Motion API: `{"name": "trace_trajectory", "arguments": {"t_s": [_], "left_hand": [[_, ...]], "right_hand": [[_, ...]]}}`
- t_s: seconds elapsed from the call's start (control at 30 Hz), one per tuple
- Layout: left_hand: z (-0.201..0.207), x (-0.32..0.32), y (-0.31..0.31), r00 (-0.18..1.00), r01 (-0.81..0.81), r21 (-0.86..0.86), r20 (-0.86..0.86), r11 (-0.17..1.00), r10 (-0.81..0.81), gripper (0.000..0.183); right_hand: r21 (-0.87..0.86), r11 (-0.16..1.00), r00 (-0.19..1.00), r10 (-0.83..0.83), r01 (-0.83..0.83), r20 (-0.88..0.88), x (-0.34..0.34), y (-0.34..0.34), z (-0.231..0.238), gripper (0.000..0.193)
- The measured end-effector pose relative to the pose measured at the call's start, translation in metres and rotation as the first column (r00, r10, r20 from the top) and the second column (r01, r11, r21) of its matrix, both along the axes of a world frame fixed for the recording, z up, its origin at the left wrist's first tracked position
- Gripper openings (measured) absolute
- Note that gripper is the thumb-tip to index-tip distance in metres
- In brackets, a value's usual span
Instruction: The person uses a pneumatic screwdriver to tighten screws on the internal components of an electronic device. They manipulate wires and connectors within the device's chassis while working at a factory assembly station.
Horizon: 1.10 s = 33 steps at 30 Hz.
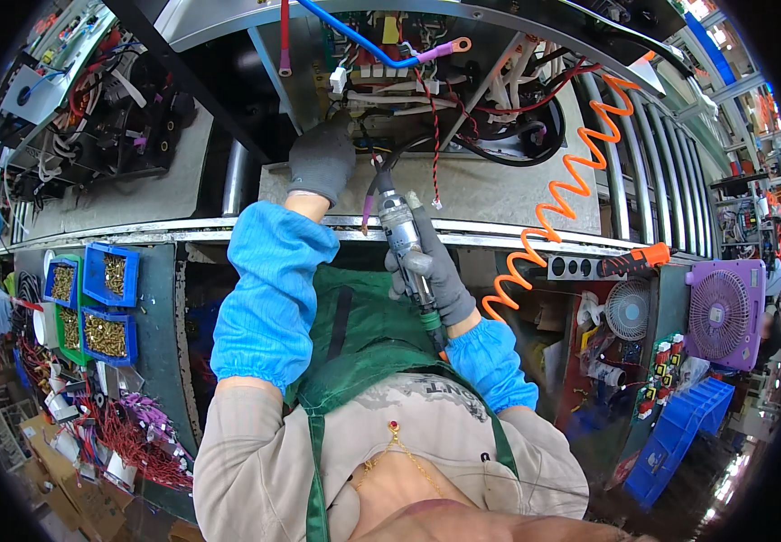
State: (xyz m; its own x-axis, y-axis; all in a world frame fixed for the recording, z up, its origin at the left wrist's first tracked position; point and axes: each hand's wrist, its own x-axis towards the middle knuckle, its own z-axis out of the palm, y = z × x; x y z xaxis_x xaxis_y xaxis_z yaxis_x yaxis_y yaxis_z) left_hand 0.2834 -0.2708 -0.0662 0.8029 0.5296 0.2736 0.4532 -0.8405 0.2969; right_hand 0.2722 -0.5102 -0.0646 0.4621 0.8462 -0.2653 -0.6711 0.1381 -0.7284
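Observation:
My left hand [320, 161], in a dark grey glove with a blue sleeve cover, rests on the metal chassis [499, 194] just below a bundle of white and black wires [390, 95]. My right hand [435, 275], also gloved, grips a silver pneumatic screwdriver [399, 226] whose tip points up toward the wiring beside my left hand. An orange coiled air hose [571, 181] runs from the tool's lower end up to the right. A red-and-black twisted wire [433, 154] hangs between the two hands.
Blue and green bins of brass screws [101, 307] sit at the left, with red wire bundles [133, 443] below them. Another wired unit [92, 108] lies upper left. A purple fan [723, 312], a small white fan [628, 309] and a blue crate [679, 434] stand on the right.

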Motion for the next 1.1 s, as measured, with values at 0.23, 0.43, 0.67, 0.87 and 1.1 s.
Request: {"name": "trace_trajectory", "arguments": {"t_s": [0.23, 0.43, 0.67, 0.87, 1.1], "left_hand": [[-0.003, 0.011, 0.004, 0.997, 0.027, -0.003, 0.066, 1.0, -0.027, 0.028], [-0.008, 0.016, 0.004, 0.983, 0.055, -0.091, 0.178, 0.994, -0.038, 0.028], [-0.001, 0.02, -0.002, 0.958, 0.04, -0.204, 0.286, 0.978, 0.02, 0.028], [-0.014, 0.025, -0.004, 0.95, 0.011, -0.234, 0.305, 0.972, 0.062, 0.026], [-0.027, 0.042, 0.017, 0.978, 0.122, 0.406, 0.105, 0.906, -0.179, 0.017]], "right_hand": [[-0.025, 1.0, 0.999, -0.004, 0.005, 0.039, -0.001, 0.009, -0.002, 0.103], [-0.05, 0.998, 0.996, -0.03, 0.034, 0.08, -0.002, 0.006, -0.003, 0.098], [-0.105, 0.994, 0.99, -0.025, 0.04, 0.139, -0.003, 0.006, 0.001, 0.101], [-0.053, 0.994, 0.989, -0.084, 0.091, 0.123, -0.006, 0.004, -0.002, 0.093], [-0.113, 0.991, 0.979, -0.054, 0.078, 0.199, 0.002, 0.008, 0.003, 0.096]]}}
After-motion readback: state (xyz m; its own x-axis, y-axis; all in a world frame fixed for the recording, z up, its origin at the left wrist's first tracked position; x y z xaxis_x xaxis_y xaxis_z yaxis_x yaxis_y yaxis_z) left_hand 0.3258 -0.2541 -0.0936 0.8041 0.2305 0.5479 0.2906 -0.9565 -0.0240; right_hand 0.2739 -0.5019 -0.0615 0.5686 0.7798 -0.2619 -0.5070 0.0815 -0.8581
